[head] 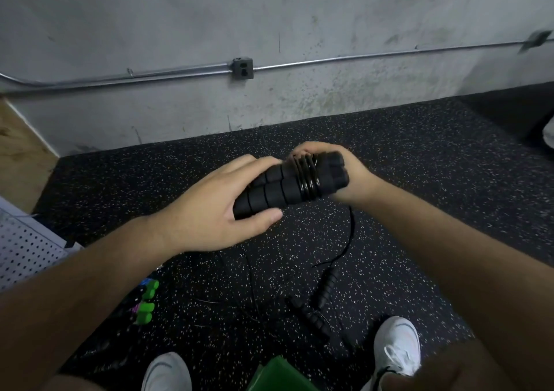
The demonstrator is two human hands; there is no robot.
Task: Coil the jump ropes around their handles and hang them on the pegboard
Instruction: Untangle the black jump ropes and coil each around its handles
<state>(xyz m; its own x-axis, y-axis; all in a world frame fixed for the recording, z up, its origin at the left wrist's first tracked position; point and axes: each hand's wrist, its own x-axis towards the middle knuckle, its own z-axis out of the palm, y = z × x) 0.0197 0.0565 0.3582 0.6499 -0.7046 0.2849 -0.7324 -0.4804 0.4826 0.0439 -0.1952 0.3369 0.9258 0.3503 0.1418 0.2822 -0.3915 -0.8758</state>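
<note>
Coiling step, part done. Held paired handles [278, 191] at centre: clasped by left hand [215, 210] at 8 o'clock end, right hand [340, 174] at 2 o'clock. Needed next, probably: winding slack rope [352, 225] trailing toward 6 o'clock.

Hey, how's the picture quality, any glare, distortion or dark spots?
Head view: dim, flat light; fisheye bows the wall conduit; small glints on the rope coils round the handles; floor ropes nearly vanish into the dark mat.

Speckled floor [419, 210] under black handles [327, 285], green handles [146, 306].
</note>
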